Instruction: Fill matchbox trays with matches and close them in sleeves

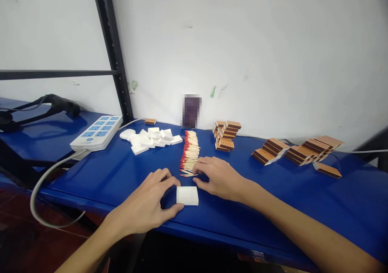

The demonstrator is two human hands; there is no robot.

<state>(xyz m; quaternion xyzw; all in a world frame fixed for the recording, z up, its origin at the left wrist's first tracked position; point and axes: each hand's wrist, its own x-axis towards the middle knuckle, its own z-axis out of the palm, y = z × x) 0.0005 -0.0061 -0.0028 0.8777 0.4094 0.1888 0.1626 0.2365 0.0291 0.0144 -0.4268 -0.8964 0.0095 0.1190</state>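
A white matchbox tray (187,196) lies near the front edge of the blue table. My left hand (148,202) steadies its left end, with the thumb at the near corner and the index finger at the far corner. My right hand (220,178) is beyond and to the right of the tray. Its thumb and fingers are apart, and the fingertips reach the near right end of a long pile of matches (191,149) with red heads pointing left. I see no match between those fingers.
Several white trays (154,137) are heaped left of the matches. Brown matchbox sleeves stand in stacks at the back (227,131) and right (312,149). A white power strip (98,132) with its cable sits at the left, beside a black shelf post (117,54). A white wall is behind.
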